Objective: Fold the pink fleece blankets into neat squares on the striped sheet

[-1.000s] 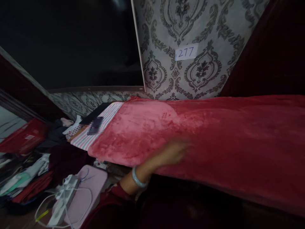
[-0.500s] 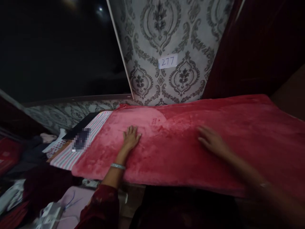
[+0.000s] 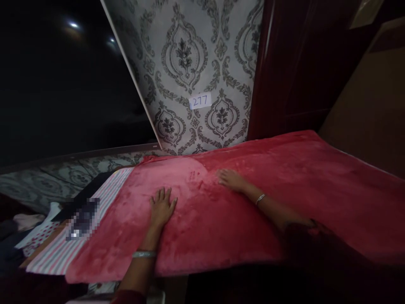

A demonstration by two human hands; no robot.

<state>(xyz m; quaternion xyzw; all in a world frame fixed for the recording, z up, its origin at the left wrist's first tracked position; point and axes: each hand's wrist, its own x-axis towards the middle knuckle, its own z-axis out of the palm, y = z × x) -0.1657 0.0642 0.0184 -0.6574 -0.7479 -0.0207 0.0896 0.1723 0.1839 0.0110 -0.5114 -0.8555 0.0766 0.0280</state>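
Observation:
A plush red blanket (image 3: 202, 228) lies spread over a long surface, with lighter pink patches where its nap is brushed. My left hand (image 3: 162, 207) rests flat on its left part, fingers spread. Farther right and a little deeper, my right hand (image 3: 232, 180) lies palm down on the pile, its fingers stretched out and slightly blurred at the tips. Neither hand holds anything. A striped cloth (image 3: 112, 192) shows from under the blanket's left edge.
A dark television screen (image 3: 69, 84) stands at the back left. Patterned wallpaper (image 3: 186, 80) bears a paper label (image 3: 200, 101) reading 277. Dark red panelling (image 3: 291, 76) and a brown board (image 3: 370, 101) rise at the right. Spotted fabric (image 3: 39, 234) lies at far left.
My right hand has moved left across the blanket, nearer to my left hand. My left hand stays flat at about the same place on the blanket. The view has shifted.

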